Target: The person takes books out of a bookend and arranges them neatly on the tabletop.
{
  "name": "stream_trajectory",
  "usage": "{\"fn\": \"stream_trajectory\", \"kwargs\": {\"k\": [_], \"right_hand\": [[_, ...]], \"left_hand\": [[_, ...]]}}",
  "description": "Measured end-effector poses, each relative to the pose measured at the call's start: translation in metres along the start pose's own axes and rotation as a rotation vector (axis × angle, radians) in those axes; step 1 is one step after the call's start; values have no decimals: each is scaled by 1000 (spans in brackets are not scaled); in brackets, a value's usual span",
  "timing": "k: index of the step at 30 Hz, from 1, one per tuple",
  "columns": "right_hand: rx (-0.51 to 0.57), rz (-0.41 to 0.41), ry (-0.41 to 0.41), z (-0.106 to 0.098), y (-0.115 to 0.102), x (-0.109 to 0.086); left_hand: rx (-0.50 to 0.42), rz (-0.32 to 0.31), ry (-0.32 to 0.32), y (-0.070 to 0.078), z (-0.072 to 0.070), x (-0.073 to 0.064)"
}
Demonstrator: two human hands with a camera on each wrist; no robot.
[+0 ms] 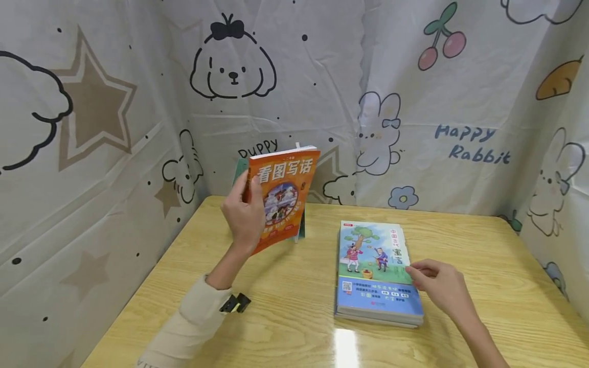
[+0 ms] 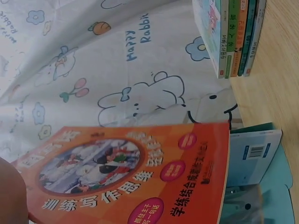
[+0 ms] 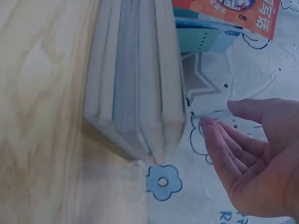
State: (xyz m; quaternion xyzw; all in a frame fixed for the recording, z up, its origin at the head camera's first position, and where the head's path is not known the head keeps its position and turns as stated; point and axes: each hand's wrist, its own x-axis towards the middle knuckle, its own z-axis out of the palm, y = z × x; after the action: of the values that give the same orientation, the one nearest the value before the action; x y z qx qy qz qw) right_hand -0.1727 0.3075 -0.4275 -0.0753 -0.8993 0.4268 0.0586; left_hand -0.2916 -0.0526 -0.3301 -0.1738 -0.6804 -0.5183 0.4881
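Note:
My left hand (image 1: 244, 212) grips an orange book (image 1: 285, 199) by its left side, thumb across the cover, raised above the table. The cover also fills the lower part of the left wrist view. Behind it, partly hidden, stands a teal bookend (image 2: 278, 200) with a light-blue book (image 2: 254, 151) bearing a barcode. My right hand (image 1: 439, 286) is beside the right edge of a stack of several books (image 1: 377, 271), topped by an illustrated cover with a tree and two figures. In the right wrist view, thumb and fingers (image 3: 219, 140) are apart with nothing between them.
The light wooden table (image 1: 294, 306) carries the stack right of centre and the bookend at the back left. A white patterned cloth (image 1: 294, 66) hangs along the back and sides of the table. A black clip-like piece (image 1: 235, 303) is at my left cuff.

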Motion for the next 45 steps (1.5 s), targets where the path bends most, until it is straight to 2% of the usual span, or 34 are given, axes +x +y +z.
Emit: {"fn": "stream_trajectory", "kwargs": {"k": [7, 13, 18, 25, 30, 37, 40, 45], "right_hand": [[60, -137, -3, 11, -23, -2], [193, -225, -81, 26, -41, 1], [282, -290, -136, 39, -51, 3], [361, -289, -170, 55, -60, 8], [402, -294, -181, 61, -65, 7], [466, -295, -159, 61, -65, 3], [465, -321, -132, 61, -62, 3], [444, -373, -78, 58, -55, 1]], "left_hand": [[-50, -37, -39, 15, 1, -6], [-173, -82, -106, 30, 6, -12], [-290, -151, -137, 40, 8, -14], [-378, -277, -186, 53, 10, -16], [-420, -358, -200, 54, 12, -18], [-442, -396, -197, 53, 14, -21], [-452, -395, -215, 53, 15, -22], [-417, -398, -248, 51, 18, -24]]}}
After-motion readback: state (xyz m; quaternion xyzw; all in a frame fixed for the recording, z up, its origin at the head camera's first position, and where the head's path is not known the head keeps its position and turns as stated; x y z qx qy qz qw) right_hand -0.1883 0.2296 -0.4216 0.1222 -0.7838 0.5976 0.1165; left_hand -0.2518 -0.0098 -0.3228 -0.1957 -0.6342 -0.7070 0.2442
